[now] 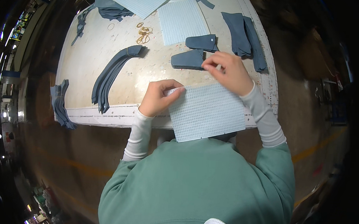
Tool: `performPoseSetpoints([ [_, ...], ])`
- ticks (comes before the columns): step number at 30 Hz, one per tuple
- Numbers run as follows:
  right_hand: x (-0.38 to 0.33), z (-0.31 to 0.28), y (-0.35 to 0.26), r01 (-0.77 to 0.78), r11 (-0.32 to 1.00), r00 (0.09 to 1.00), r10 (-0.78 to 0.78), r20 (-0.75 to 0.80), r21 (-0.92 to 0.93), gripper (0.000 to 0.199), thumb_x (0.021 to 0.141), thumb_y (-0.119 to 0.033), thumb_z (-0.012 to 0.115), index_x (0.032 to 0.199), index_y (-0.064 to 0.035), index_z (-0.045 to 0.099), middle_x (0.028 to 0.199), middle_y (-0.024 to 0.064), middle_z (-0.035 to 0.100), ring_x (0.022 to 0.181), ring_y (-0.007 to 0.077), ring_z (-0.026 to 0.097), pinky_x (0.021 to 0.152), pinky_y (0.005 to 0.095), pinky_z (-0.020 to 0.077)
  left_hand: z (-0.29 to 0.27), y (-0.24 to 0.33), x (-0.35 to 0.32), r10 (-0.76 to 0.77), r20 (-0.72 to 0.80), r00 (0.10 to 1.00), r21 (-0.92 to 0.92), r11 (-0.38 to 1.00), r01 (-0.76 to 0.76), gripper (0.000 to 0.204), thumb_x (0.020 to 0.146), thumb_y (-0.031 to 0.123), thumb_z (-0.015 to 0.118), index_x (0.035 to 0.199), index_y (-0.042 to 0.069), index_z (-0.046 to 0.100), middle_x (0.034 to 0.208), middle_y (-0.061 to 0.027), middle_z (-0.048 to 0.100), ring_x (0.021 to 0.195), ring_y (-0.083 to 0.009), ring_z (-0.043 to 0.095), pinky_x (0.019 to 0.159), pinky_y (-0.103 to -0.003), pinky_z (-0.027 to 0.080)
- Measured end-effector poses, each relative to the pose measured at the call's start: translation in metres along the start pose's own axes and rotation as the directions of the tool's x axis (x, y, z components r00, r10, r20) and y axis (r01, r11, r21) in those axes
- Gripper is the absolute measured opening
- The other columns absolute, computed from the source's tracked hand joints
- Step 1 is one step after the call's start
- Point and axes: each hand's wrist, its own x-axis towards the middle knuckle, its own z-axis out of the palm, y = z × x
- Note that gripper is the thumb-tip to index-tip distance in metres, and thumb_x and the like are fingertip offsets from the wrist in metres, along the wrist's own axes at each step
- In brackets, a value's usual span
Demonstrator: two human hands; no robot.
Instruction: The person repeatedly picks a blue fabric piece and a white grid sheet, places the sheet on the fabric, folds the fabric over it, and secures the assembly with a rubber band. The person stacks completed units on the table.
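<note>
Gridded sheet, pale blue and ruled in small squares, lies at the near edge of the table, its lower part hanging over the edge toward my chest. I see my left hand curled at the sheet's upper left corner, fingertips pinched on that corner. My right hand sits at the sheet's far edge, fingers bent and closed around something small and pale; I cannot tell what it is.

Just beyond my right hand lie two dark blue fabric pieces, one above the other, the upper one carrying a small white tag. To their right a longer stack of dark strips runs toward the table's right edge. A curved bundle of dark strips lies left of centre, well apart from my left hand. Two more gridded sheets rest at the far side, with a few yellow rubber bands between them and the curved bundle. More dark fabric is heaped at the far left corner, and another bundle drapes over the left edge.

A white printed strip runs along the near edge of the table. Bare tabletop lies open between the curved bundle and the left edge.
</note>
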Motion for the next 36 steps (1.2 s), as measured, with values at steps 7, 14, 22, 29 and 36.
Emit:
performPoseSetpoints([
  [7,-0.018,0.025,-0.027,0.032,0.992,0.996,-0.022,-0.083,0.12,0.01,0.085,-0.013,0.067,0.092,-0.0054,0.07,0.084,0.0072,0.07,0.074,0.025,0.064,0.074,0.0351,0.0497,0.008,0.0,0.002,0.105,-0.089,0.99,-0.223,0.967,-0.122,0.017,0.088,0.015,0.069,0.093,-0.001,0.072,0.075,0.0004,0.068,0.064,-0.0021,0.053,0.055,-0.019,0.042],
  [14,-0.024,0.02,-0.03,0.142,0.99,0.975,-0.144,-0.168,-0.026,0.012,0.08,-0.011,0.073,0.091,-0.0099,0.071,0.089,0.0024,0.068,0.094,0.0209,0.064,0.085,0.034,0.0472,0.007,0.0,0.0,0.019,-0.138,0.99,-0.318,0.946,-0.062,0.017,0.089,0.015,0.069,0.095,0.0,0.074,0.07,0.004,0.064,0.058,0.0,0.046,0.049,-0.018,0.035],
  [22,-0.032,0.03,-0.034,0.194,0.967,0.927,-0.237,-0.292,-0.168,0.018,0.073,-0.007,0.077,0.089,-0.0091,0.071,0.089,0.0021,0.066,0.097,0.0227,0.063,0.083,0.035,0.0499,0.013,0.009,-0.003,0.004,-0.157,0.988,-0.374,0.925,-0.063,0.016,0.09,0.013,0.068,0.095,-0.001,0.073,0.071,0.0042,0.064,0.059,0.0001,0.045,0.05,-0.018,0.034],
  [29,-0.031,0.029,-0.039,0.176,0.983,0.932,-0.184,-0.313,-0.055,0.021,0.072,-0.004,0.077,0.092,-0.0083,0.071,0.09,0.003,0.067,0.094,0.0235,0.064,0.079,0.0331,0.0526,0.013,0.014,-0.006,0.004,-0.141,0.99,-0.401,0.914,-0.061,0.017,0.091,0.012,0.067,0.097,-0.002,0.073,0.075,0.0023,0.066,0.063,-0.0011,0.049,0.053,-0.017,0.038],
  [36,-0.031,0.035,-0.047,0.253,0.95,0.908,-0.298,-0.296,-0.18,0.039,0.074,-0.002,0.075,0.111,-0.0093,0.069,0.091,0.0057,0.068,0.089,0.0213,0.064,0.078,0.0322,0.0532,0.014,0.012,-0.007,0.009,-0.149,0.989,-0.387,0.92,-0.067,0.017,0.09,0.013,0.068,0.096,-0.001,0.073,0.072,0.0048,0.063,0.06,0.0003,0.045,0.05,-0.018,0.033],
])
